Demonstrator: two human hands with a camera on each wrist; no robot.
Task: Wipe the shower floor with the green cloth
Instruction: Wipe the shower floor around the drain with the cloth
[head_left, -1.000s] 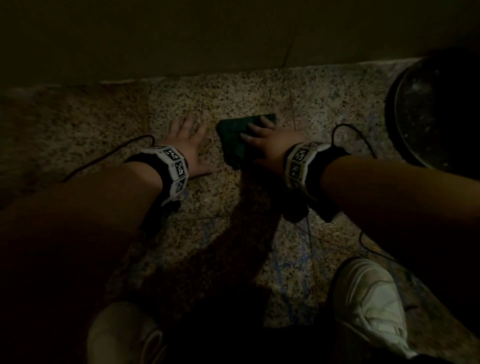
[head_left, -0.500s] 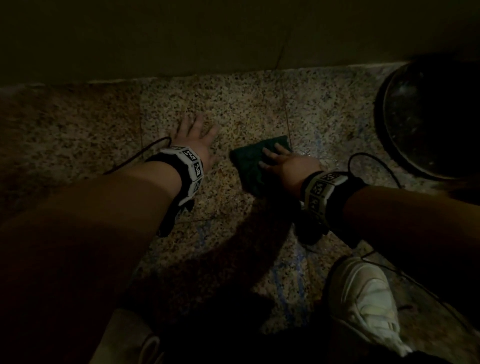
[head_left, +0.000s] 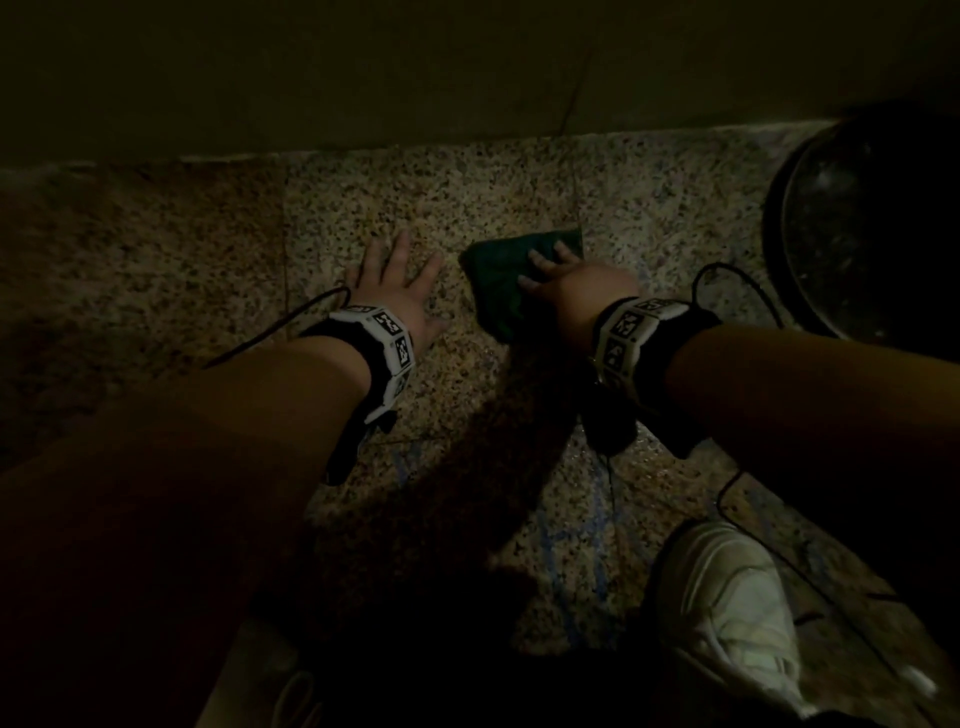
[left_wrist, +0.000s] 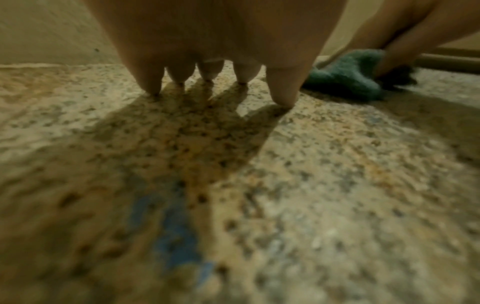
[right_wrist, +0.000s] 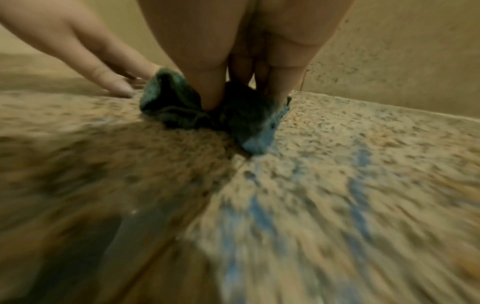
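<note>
Head view: left hand (head_left: 397, 291) spread flat, fingers apart, palm down on the speckled beige-brown granite shower floor (head_left: 426, 202). Right hand (head_left: 576, 291) just beside it, fingers extended and pressing on the crumpled dark green cloth (head_left: 498, 291), which lies on the floor between the two hands, near the wall base. Black-and-white square-patterned marker bands (head_left: 387, 343) on both wrists, no readable writing. Dark round basin (head_left: 872, 228) at far right, white sneaker (head_left: 727, 608) at lower right. Compared with half a second ago, cloth and right hand further from the body, nearer the wall; left hand much where it was.

Left wrist view: fingertips (left_wrist: 153, 82) planted on the floor, splayed, holding nothing. Green cloth (left_wrist: 345, 76) off to the right under the other hand (left_wrist: 405, 41). Faint blue streak (left_wrist: 171, 226) on the stone.

Right wrist view: blurred. Fingers (right_wrist: 210, 82) pushing down into the bunched cloth (right_wrist: 176, 102), not closed round it. Left hand (right_wrist: 78, 45) touching the floor just beside the cloth. Blue streaks (right_wrist: 262, 216) on the floor nearer the camera.
</note>
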